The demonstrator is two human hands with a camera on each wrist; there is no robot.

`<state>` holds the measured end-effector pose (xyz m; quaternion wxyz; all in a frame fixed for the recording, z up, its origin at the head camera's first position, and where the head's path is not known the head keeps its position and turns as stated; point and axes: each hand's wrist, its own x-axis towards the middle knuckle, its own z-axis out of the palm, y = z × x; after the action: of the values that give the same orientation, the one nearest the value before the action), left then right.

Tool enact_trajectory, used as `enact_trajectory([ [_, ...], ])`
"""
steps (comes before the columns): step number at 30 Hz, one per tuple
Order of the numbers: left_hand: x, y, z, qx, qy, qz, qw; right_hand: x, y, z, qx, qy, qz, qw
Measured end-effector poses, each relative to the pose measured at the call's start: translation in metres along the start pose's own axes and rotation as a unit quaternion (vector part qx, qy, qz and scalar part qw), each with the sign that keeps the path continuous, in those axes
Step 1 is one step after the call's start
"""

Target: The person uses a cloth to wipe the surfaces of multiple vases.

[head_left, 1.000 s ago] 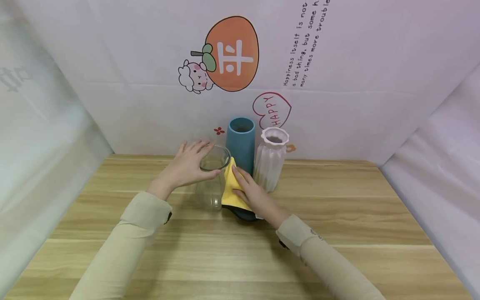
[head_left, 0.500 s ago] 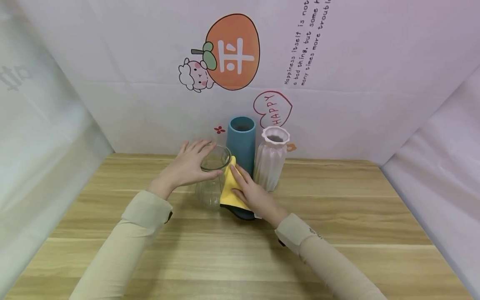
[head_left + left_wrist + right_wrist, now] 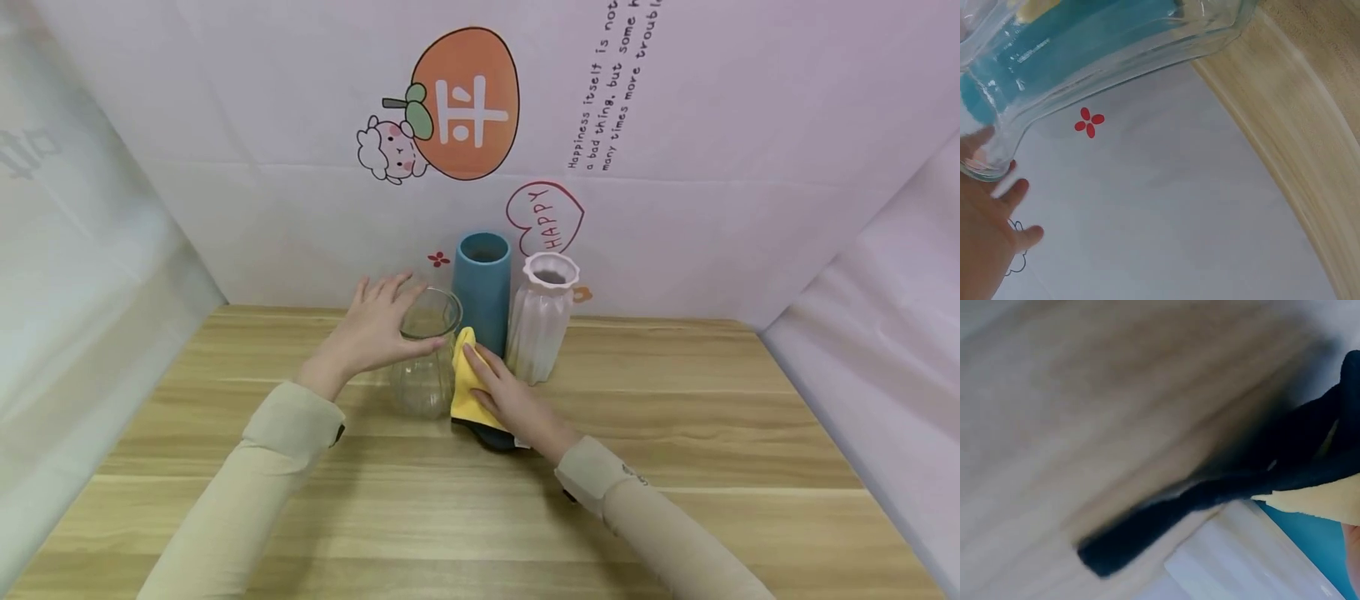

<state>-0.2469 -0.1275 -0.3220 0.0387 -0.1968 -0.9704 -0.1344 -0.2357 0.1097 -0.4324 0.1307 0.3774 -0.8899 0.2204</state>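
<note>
A clear glass vase [image 3: 423, 387] stands upright on the wooden table. My left hand [image 3: 366, 335] holds it at the rim, thumb on the near side and fingers on the far side. In the left wrist view the fingers of that hand [image 3: 985, 219] reach around the flared mouth of the vase [image 3: 1129, 65]. Just right of the glass, my right hand [image 3: 517, 407] grips a yellow cloth [image 3: 467, 392] with a dark underside, fingertips pressing on its yellow face. The cloth's dark edge [image 3: 1141, 540] hangs down in the right wrist view; the palm is hidden.
Behind the cloth stands a tall blue vase [image 3: 480, 292]. Right of it is a white-pink fluted vase [image 3: 540, 333] with a scalloped rim. A printed white backdrop [image 3: 300, 217] rises at the table's [image 3: 420, 517] far edge, and white fabric hangs on both sides.
My right hand has drawn the cloth slightly toward me and to the right, a little away from the glass vase. The left hand has barely shifted at the rim.
</note>
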Motion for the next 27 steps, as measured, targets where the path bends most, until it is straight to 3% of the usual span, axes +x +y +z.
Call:
enact_trajectory([
  [4,-0.001,0.004,0.0,0.006,0.006,-0.014,0.9999,0.008,0.0,-0.006,0.021,0.037,0.014,0.999],
  [7,0.0,0.005,0.0,0.012,-0.006,-0.009,0.9999,0.014,-0.002,-0.012,0.036,0.041,0.033,0.998],
  [15,0.001,0.004,-0.001,-0.023,-0.034,0.006,0.9991,0.017,-0.007,-0.018,0.041,-0.019,0.046,0.998],
  [21,0.003,-0.001,0.002,-0.034,-0.029,0.004,0.999,0.01,-0.005,-0.009,0.02,-0.043,0.038,0.998],
  [27,0.004,-0.003,0.0,-0.028,-0.028,0.004,0.9992,0.0,-0.001,0.001,0.004,-0.07,0.056,0.996],
])
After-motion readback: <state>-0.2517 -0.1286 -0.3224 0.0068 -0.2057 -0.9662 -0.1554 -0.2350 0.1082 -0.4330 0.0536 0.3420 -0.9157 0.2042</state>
